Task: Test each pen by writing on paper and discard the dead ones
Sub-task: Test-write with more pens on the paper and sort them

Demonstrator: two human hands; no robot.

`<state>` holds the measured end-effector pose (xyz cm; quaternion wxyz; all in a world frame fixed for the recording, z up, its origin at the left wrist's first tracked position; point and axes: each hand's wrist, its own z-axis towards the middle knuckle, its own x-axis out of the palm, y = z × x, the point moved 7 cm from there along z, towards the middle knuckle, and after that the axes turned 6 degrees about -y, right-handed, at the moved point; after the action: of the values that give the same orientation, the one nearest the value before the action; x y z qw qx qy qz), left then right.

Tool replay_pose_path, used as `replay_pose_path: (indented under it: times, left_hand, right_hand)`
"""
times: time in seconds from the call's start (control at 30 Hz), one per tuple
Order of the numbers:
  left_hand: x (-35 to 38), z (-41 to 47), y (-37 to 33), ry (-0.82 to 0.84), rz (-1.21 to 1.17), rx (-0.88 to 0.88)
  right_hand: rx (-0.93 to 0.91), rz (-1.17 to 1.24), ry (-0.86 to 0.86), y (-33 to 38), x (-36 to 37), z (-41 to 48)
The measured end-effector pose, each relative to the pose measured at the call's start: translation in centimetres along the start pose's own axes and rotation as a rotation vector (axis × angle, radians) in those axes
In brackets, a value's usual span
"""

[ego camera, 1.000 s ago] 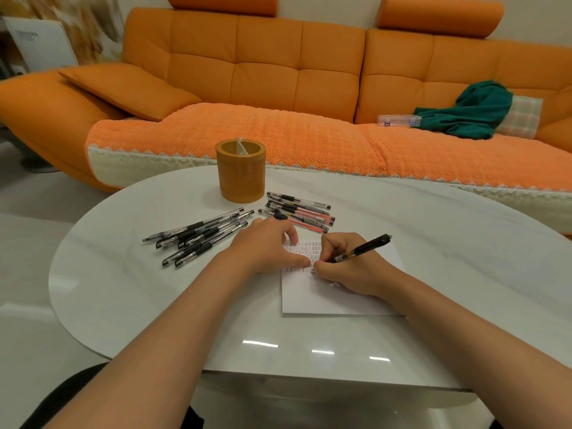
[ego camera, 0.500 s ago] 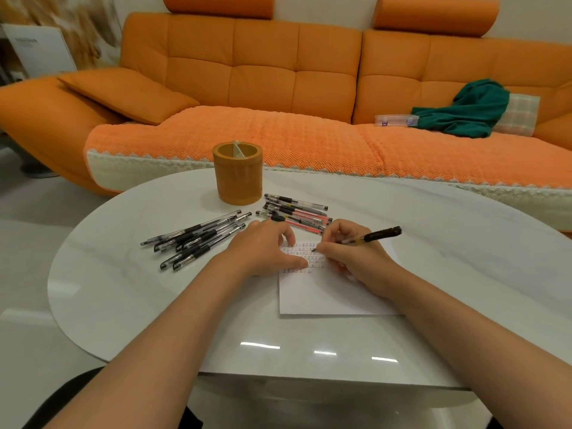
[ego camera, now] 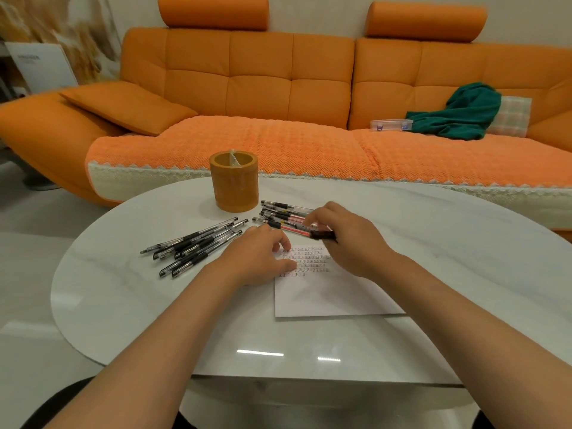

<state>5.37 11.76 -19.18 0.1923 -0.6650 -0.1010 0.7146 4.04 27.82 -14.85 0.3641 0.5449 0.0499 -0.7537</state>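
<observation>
The table (ego camera: 123, 305) top is glossy, smooth white stone-look and mirrors lights. The paper sheet (ego camera: 325, 298) is matt. The pens (ego camera: 198, 246) at left have clear plastic barrels with black rubbery grips. The far cup (ego camera: 234, 187) looks like smooth wood. The sofa back (ego camera: 260, 82) is smooth and leather-like, and its seat cover (ego camera: 278, 144) is nubbly woven cloth.

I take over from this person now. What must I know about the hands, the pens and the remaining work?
Left hand: rests on the paper's upper left corner, holds nothing.
Right hand: grips one pen over the mixed pile.
Black pile lies left of the paper; mixed pile beside the orange holder.
Done: several rows of test marks.
Left: put down the held pen; which pile is untested, I cannot tell.
</observation>
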Motion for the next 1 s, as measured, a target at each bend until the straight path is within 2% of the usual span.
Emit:
replay_pose_path:
  times: [0.17,0.3,0.4,0.5,0.63,0.87,1.0]
  left_hand:
    - [-1.2,-1.1,0.5,-0.109,-0.037,0.004]
    - [-4.1,-2.0,2.9,-0.274,0.210,-0.084]
    - [-5.6,-2.4,4.9,-0.336,0.339,-0.154]
    - [-5.8,-2.9,6.2,-0.312,0.440,-0.236]
    - [-5.8,-2.9,6.7,-0.286,0.490,-0.252]
    - [-5.3,-2.5,6.8,-0.243,0.417,-0.242]
    - [-5.1,-2.3,6.9,-0.215,0.363,-0.255]
  right_hand:
    - [0.113,-0.190,0.067,0.5,1.1,0.7]
    - [0.162,-0.211,0.110,1.2,1.8,1.0]
    - [0.173,-0.231,0.125,1.7,2.7,1.1]
    - [0.195,-0.249,0.125,1.9,3.2,1.4]
    - [0.194,-0.246,0.153,2.2,4.1,1.8]
    - [0.155,-0.091,0.138,2.4,5.4,3.0]
    - [0.110,-0.107,0.141,2.3,6.3,4.1]
